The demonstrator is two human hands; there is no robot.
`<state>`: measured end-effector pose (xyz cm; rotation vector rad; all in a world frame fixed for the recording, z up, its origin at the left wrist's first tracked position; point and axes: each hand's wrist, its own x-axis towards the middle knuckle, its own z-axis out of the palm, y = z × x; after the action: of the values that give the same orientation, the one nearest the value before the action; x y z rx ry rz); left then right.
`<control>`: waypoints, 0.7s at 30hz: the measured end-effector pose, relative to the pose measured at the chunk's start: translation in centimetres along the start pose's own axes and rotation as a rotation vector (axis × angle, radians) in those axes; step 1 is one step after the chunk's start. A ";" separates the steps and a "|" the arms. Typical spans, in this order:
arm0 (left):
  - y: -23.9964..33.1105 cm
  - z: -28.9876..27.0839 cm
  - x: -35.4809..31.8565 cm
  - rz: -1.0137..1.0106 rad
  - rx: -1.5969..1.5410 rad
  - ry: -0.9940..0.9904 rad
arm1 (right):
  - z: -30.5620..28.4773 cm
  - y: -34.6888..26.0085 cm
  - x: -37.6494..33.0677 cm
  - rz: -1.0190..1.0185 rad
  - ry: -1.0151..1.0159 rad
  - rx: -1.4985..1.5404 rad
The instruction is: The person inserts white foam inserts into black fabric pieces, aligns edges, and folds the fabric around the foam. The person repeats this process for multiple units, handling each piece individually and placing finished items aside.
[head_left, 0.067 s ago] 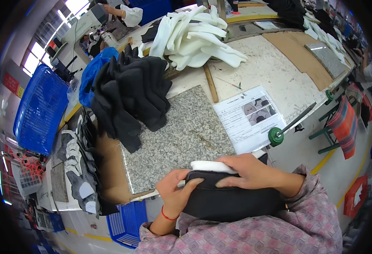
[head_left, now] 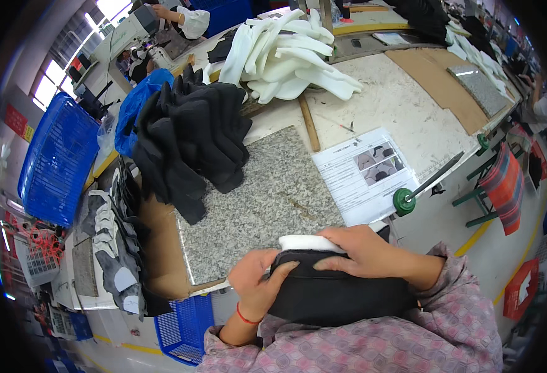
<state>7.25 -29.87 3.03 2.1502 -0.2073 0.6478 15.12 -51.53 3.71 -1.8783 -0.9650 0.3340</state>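
At the table's near edge, just below the granite slab (head_left: pixel 254 199), both hands grip a black cover (head_left: pixel 338 295) over a white foam pad (head_left: pixel 310 242). Left hand (head_left: pixel 258 283) fingers curl closed on its left end; right hand (head_left: pixel 363 252) fingers lie flat, pressing its top. Foam shows only along the upper rim.

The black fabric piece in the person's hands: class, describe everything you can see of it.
The black fabric piece is a dark, soft-looking, matte cover, wider than tall, lying crosswise at the near edge of the grey stone slab. A white foam piece sticks out above its top edge. The left hand grips its left end, thumb on the front, while the right hand lies over its top, fingers pressing down. Its lower edge rests against the person's patterned pink sleeve.
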 end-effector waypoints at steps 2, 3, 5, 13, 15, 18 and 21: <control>0.3 -0.1 -0.1 0.249 0.165 -0.011 | 0.6 0.1 0.3 0.051 0.070 0.004; 0.4 -0.2 -0.2 0.340 0.170 0.003 | 0.9 0.1 0.4 0.059 0.068 0.044; 0.4 -0.3 -0.3 0.415 0.170 0.006 | 1.3 0.2 0.5 0.126 0.078 0.149; -0.2 -1.1 1.4 -0.035 -0.085 -0.123 | 0.5 -0.2 0.1 -0.038 0.021 0.158; 0.1 -1.5 2.1 0.087 0.258 0.090 | 0.4 -0.6 0.2 0.014 -0.001 0.168; 0.4 -1.0 2.9 -0.025 0.004 -0.009 | 0.2 -0.6 0.6 -0.005 0.014 0.131; 0.8 -0.1 2.6 -0.297 -0.552 -0.261 | -0.1 -0.6 0.7 0.017 -0.045 0.001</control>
<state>9.09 -30.12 4.95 1.6741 -0.1763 0.1117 15.33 -50.97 4.32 -1.8864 -0.9794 0.3888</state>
